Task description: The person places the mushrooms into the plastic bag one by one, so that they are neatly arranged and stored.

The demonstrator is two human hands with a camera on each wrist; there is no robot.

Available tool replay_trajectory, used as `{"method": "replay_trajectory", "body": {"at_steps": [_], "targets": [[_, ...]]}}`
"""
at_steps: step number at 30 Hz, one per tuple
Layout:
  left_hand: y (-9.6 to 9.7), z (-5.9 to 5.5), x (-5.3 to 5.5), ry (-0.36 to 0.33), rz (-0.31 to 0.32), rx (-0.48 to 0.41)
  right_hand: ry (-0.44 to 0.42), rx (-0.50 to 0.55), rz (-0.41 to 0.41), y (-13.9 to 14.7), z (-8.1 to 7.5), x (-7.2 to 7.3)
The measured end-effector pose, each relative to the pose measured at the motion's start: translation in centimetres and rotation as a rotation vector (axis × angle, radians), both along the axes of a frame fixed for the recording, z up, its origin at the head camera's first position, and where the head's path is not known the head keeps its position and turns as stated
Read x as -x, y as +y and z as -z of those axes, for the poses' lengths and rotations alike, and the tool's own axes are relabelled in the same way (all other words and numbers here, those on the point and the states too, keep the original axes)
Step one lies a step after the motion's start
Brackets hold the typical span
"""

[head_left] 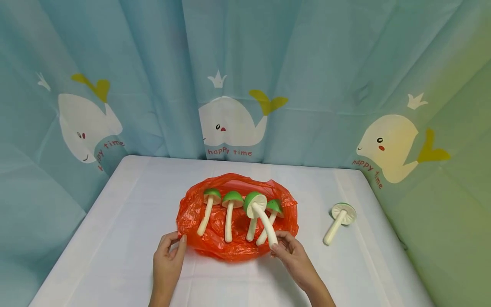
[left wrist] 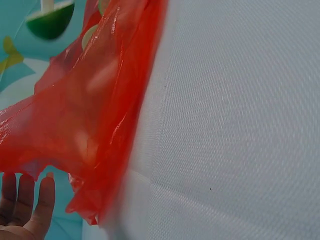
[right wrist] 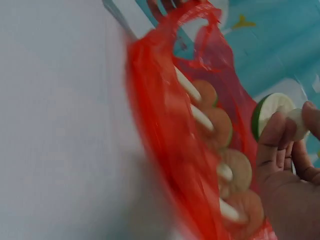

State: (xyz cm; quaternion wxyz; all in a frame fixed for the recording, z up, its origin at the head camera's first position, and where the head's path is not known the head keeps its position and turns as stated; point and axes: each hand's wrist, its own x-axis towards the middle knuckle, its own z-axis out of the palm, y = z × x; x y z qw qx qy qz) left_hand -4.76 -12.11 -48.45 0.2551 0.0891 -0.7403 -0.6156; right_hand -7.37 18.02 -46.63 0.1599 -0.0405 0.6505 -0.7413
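Observation:
A red plastic bag [head_left: 226,253] lies spread on the table with its mouth open. Several toy mushrooms [head_left: 229,219] with green caps and white stems lie in it side by side. My left hand [head_left: 168,262] pinches the bag's left edge between thumb and fingers. In the left wrist view the fingertips [left wrist: 44,192] are right at the bag's rim. Over the bag's right part, my right hand [head_left: 298,262] grips another toy mushroom [head_left: 265,221] by the stem end, its cap pointing up and away. The right wrist view shows that cap [right wrist: 272,107] beyond the fingers.
To the right of the bag, one more toy mushroom [head_left: 339,222] lies on the white table [head_left: 115,238]. A blue-green curtain [head_left: 326,64] with whale prints hangs behind and along both sides of the table.

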Motion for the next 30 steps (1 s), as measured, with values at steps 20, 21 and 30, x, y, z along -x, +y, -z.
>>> {"method": "replay_trajectory", "body": {"at_steps": [20, 21, 30], "targets": [[0.3, -2.8, -0.7, 0.188, 0.034, 0.036, 0.01, -0.104, -0.247, -7.3, 0.2, 4.2], [0.2, -2.5, -0.6, 0.197, 0.037, 0.043, 0.02, -0.113, -0.253, -7.5, 0.3, 4.4], [-0.5, -0.5, -0.2, 0.267, 0.075, 0.036, 0.087, -0.134, -0.314, -9.3, -0.1, 5.2]]}}
